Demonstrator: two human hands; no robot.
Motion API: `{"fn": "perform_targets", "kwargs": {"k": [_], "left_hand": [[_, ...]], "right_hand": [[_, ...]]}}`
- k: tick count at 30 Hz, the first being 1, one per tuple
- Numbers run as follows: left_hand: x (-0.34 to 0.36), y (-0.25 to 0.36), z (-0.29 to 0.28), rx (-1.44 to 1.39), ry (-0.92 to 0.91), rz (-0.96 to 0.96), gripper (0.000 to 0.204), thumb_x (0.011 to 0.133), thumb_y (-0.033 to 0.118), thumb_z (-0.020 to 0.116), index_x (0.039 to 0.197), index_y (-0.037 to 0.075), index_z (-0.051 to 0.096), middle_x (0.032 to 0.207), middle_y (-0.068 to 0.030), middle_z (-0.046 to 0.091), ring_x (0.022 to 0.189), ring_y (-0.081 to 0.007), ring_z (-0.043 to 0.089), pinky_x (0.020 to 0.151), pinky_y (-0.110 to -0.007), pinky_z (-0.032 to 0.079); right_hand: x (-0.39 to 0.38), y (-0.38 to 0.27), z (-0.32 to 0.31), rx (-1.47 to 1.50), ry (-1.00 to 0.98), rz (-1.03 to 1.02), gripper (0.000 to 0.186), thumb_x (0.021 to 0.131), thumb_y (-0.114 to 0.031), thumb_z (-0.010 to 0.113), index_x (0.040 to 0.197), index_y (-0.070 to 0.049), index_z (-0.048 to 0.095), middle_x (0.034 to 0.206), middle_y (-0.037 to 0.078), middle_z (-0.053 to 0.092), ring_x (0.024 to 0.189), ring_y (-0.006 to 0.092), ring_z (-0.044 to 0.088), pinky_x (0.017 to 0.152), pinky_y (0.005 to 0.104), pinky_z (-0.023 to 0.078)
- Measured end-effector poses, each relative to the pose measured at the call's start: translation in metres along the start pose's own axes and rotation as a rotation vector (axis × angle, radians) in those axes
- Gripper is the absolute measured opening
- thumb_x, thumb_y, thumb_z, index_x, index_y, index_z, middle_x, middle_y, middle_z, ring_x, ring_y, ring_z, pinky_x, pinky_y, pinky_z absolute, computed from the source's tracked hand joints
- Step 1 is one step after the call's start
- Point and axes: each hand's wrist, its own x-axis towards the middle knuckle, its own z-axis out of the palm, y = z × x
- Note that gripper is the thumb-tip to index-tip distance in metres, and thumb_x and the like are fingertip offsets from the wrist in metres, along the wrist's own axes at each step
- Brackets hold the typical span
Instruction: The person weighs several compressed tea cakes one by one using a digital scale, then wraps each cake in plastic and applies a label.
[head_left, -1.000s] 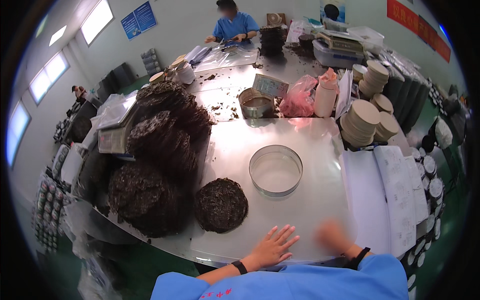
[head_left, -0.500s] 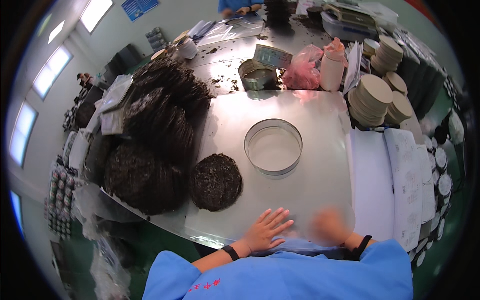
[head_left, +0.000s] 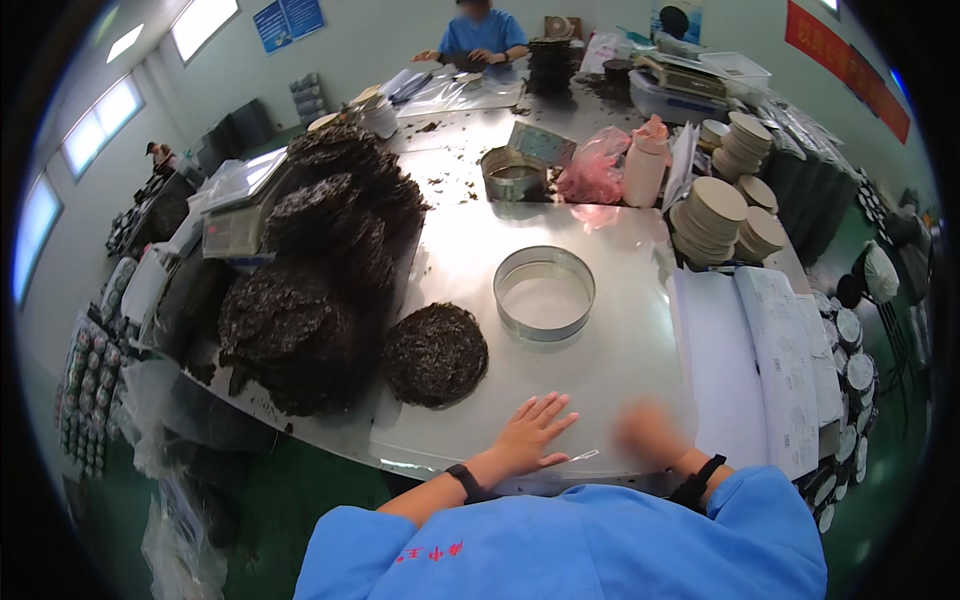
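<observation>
My left hand [head_left: 530, 436] lies flat on the near edge of a smooth pale board [head_left: 455, 265], fingers spread, holding nothing. My right hand [head_left: 648, 436], smeared by motion, is over the board to the right; I cannot make out its fingers. Between the two hands lies a small thin light-coloured piece [head_left: 584, 456], too small to name. Beyond my hands a round metal ring [head_left: 545, 325] stands on the board. To its left rests a dark round cake [head_left: 436, 356] that looks like dried seaweed, touched by neither hand.
Tall stacks of similar dark cakes [head_left: 285, 335] crowd the left side. White paper sheets [head_left: 735, 370] lie at right, below stacked round discs [head_left: 708, 215]. A metal tin [head_left: 513, 178], pink plastic bag [head_left: 590, 165] and pale bottle [head_left: 644, 165] stand behind. Across the table is another person [head_left: 485, 40].
The view has tilted up, showing more of the person across the table. My left hand stays flat; the right remains blurred. The small thin piece between my hands now shows clearly.
</observation>
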Motion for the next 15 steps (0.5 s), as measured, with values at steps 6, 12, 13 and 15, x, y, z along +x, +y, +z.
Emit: {"fn": "perform_targets", "kwargs": {"k": [6, 12, 13, 15], "left_hand": [[0.087, -0.049, -0.041, 0.201, 0.31, -0.156, 0.073, 0.081, 0.024, 0.069, 0.142, 0.002, 0.037, 0.151, -0.0182, 0.032, 0.143, -0.0322, 0.027, 0.116, -0.048, 0.023], [0.097, -0.059, -0.081, 0.023, 0.125, -0.196, 0.02, 0.085, 0.015, 0.064, 0.103, 0.006, 0.062, 0.086, -0.0144, 0.066, 0.087, -0.0351, 0.063, 0.077, -0.046, 0.048], [0.093, -0.031, -0.101, -0.101, 0.127, -0.176, 0.02, 0.086, 0.017, 0.064, 0.103, 0.006, 0.061, 0.086, -0.0163, 0.066, 0.084, -0.0364, 0.064, 0.073, -0.046, 0.049], [0.066, 0.009, -0.154, -0.394, -0.083, -0.078, 0.026, 0.089, 0.023, 0.066, 0.106, 0.005, 0.058, 0.083, -0.0178, 0.063, 0.075, -0.039, 0.062, 0.063, -0.043, 0.049]], "right_hand": [[0.003, -0.008, -0.055, 0.233, -0.252, 0.091, 0.016, 0.086, -0.022, 0.062, 0.077, -0.009, 0.066, 0.083, 0.012, 0.063, 0.079, 0.0292, 0.059, 0.073, 0.0403, 0.046], [0.048, -0.027, -0.124, 0.574, -0.083, 0.344, 0.023, 0.09, -0.029, 0.062, 0.083, -0.007, 0.067, 0.078, 0.016, 0.063, 0.076, 0.0346, 0.06, 0.072, 0.0436, 0.048], [0.052, -0.011, -0.102, 0.55, -0.086, 0.313, 0.023, 0.09, -0.029, 0.061, 0.085, -0.007, 0.066, 0.079, 0.017, 0.064, 0.075, 0.0359, 0.061, 0.071, 0.0448, 0.048], [0.068, 0.029, -0.032, 0.748, -0.111, 0.227, 0.022, 0.092, -0.027, 0.059, 0.093, -0.006, 0.065, 0.085, 0.018, 0.065, 0.079, 0.0375, 0.062, 0.073, 0.0454, 0.049]]}}
